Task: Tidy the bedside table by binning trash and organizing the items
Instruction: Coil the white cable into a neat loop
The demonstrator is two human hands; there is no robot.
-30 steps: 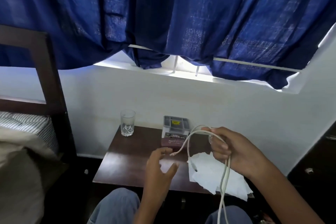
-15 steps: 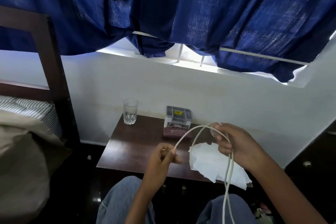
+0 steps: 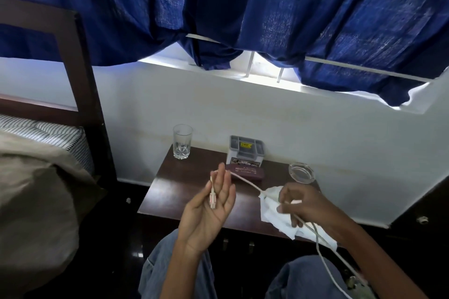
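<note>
One glass (image 3: 182, 142), one cable (image 3: 245, 179), one ashtray (image 3: 301, 172).

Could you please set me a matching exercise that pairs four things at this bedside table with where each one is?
Things:
1. drinking glass
2. white cable
3. glass ashtray
4. maroon case

Places:
A. directly in front of the grey organiser
B. back left corner of the table
C. running from the left hand to the right hand
D. back right part of the table

Pairs: 1-B, 2-C, 3-D, 4-A
</note>
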